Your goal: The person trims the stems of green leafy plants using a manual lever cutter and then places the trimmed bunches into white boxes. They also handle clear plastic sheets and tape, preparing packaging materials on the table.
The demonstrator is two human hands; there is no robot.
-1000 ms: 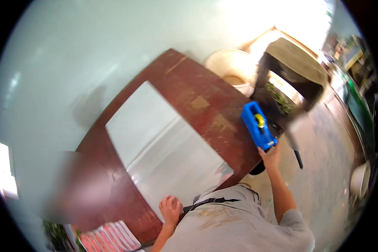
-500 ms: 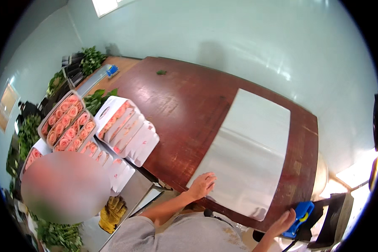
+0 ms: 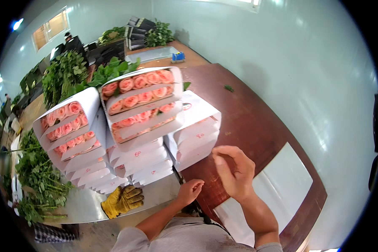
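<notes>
My left hand (image 3: 190,192) is over the table's near edge, its fingers loosely curled together, with nothing visible in them. Further right and higher, my right hand (image 3: 236,173) is raised above the table. Its thumb and fingers bend toward each other with a gap between, and I see nothing held. Closest to both hands is a stack of white cardboard-wrapped bunches (image 3: 197,138). Left of it, pink roses (image 3: 140,82) show in the open ends of more wrapped bunches, piled in layers. A white sheet (image 3: 287,185) lies flat on the table, partly hidden behind my right forearm.
The dark red wooden table (image 3: 256,122) runs along the wall. A yellow work glove (image 3: 122,201) lies on the metal surface (image 3: 161,189) at the near left. Leafy stems (image 3: 40,168) heap at the left. A blue tape dispenser (image 3: 177,57) sits at the back.
My view has swung left, toward the rose bunches. My right hand has left the blue tape dispenser at the right and risen over the table. My left hand has come off the white sheet.
</notes>
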